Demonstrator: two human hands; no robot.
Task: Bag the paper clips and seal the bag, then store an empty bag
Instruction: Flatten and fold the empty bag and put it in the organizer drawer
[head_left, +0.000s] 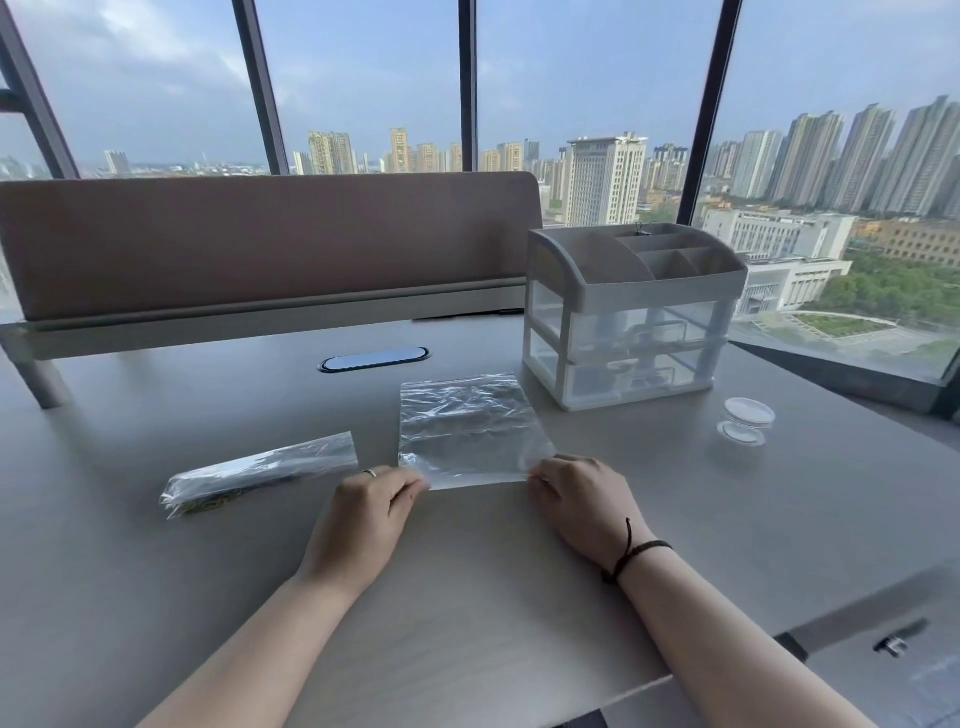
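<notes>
An empty clear plastic bag (467, 428) lies flat on the grey desk (519, 571) in front of me. My left hand (371, 512) pinches its near left corner and my right hand (582, 501) pinches its near right corner. To the left lies a second clear bag (260, 470), folded narrow, with paper clips bunched at its near left end. A white desk organizer (631, 312) with two clear drawers and open top compartments stands at the back right.
A small round clear dish (748, 413) and its lid (742, 433) sit right of the organizer. A cable grommet (374, 359) is set in the desk behind the bag. A padded divider (260, 244) runs along the back; windows lie beyond.
</notes>
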